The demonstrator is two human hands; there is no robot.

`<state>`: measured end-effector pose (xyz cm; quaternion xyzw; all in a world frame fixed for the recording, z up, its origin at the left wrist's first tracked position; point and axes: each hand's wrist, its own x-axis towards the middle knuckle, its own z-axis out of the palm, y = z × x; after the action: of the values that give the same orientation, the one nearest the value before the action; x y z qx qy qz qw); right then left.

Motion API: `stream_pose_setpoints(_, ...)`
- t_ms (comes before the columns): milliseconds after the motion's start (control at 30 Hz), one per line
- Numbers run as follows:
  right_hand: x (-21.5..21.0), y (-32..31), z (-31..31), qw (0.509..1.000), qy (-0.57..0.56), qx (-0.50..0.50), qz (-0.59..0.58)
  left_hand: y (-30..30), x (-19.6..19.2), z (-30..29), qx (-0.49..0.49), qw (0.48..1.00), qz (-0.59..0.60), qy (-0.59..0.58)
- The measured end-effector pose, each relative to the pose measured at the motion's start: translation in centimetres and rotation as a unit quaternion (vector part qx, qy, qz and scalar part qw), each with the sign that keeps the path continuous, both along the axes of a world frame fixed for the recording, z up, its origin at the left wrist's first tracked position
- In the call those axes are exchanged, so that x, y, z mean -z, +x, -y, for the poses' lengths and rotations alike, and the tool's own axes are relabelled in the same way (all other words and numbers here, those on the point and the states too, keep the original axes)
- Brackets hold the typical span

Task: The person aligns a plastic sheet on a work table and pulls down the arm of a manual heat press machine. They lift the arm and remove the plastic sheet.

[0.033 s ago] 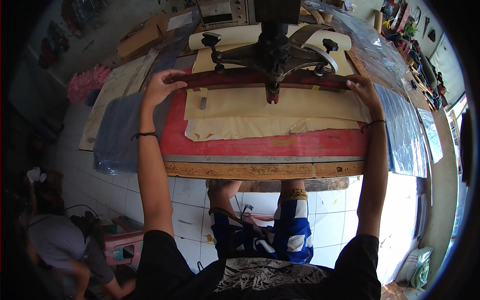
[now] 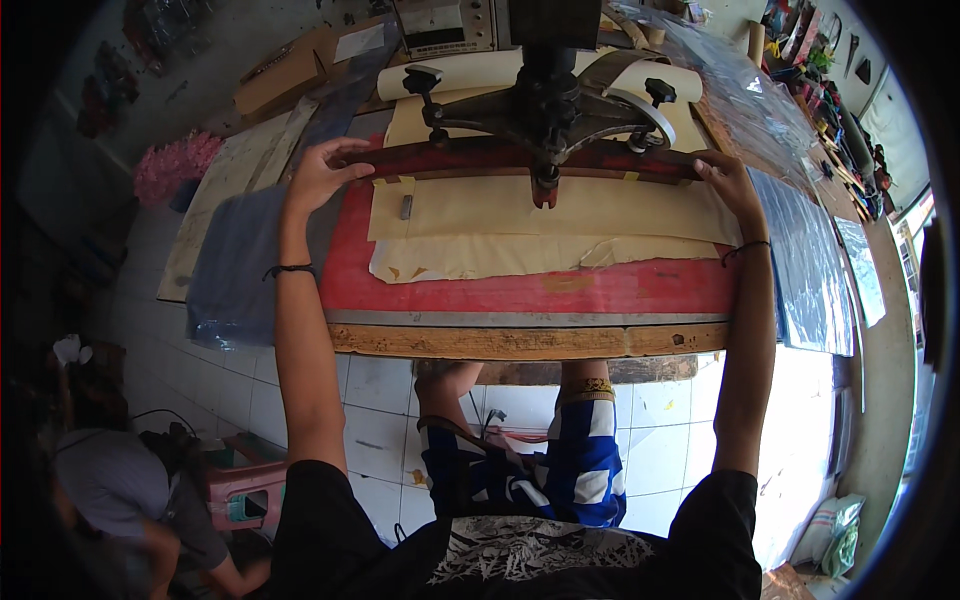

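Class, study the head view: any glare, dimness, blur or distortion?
In the head view, glare streaks the plastic sheet at right, the co-worker at lower left is dim, the wooden table edge bows slightly, and the left hand and right hand show no obvious blur.

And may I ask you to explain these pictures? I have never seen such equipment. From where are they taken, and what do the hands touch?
There is no robot: these are a person's bare hands. Both pictures come from a wide fisheye camera worn on the head, looking down, so straight edges look bent. The left hand and right hand are at opposite ends of a long, dark red bar below a black metal bracket; how firmly they grip cannot be seen. Nearer the person, thin cream-yellow sheets lie on a flat red surface with a light-brown wooden front edge. A small grey oblong piece rests on the sheets, toward the left.
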<state>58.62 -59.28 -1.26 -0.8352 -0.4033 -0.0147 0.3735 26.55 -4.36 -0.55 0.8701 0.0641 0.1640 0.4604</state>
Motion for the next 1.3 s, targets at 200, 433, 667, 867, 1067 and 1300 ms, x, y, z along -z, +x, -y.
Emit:
stream_pose_setpoints(200, -0.2, -0.4, -0.3, 0.996, 0.068, 0.003, -0.054, 0.1, 0.6, -1.6, 0.024, 0.998, 0.062, -0.014)
stream_pose_setpoints(433, -0.4, -0.9, -0.3, 0.999, 0.034, 0.016, -0.007, -0.1, 0.3, -0.4, 0.034, 0.999, 0.03, -0.029)
stream_pose_setpoints(667, -0.3, -0.6, -0.4, 0.999, 0.019, 0.022, -0.018, -0.3, 0.2, -0.9, 0.017, 0.998, 0.052, -0.027)
stream_pose_setpoints(867, -0.3, -0.6, -0.1, 0.999, 0.025, 0.022, -0.005, -0.1, 0.3, -0.7, 0.021, 0.999, 0.036, -0.024)
stream_pose_setpoints(1067, -0.4, -0.7, -0.2, 1.0, 0.021, 0.012, -0.001, -0.5, 0.0, -0.7, 0.019, 1.0, -0.014, -0.016)
stream_pose_setpoints(1300, 0.1, -0.1, 0.1, 0.999, 0.029, 0.038, -0.019, -0.4, 0.1, -0.4, -0.002, 1.0, -0.016, -0.019)
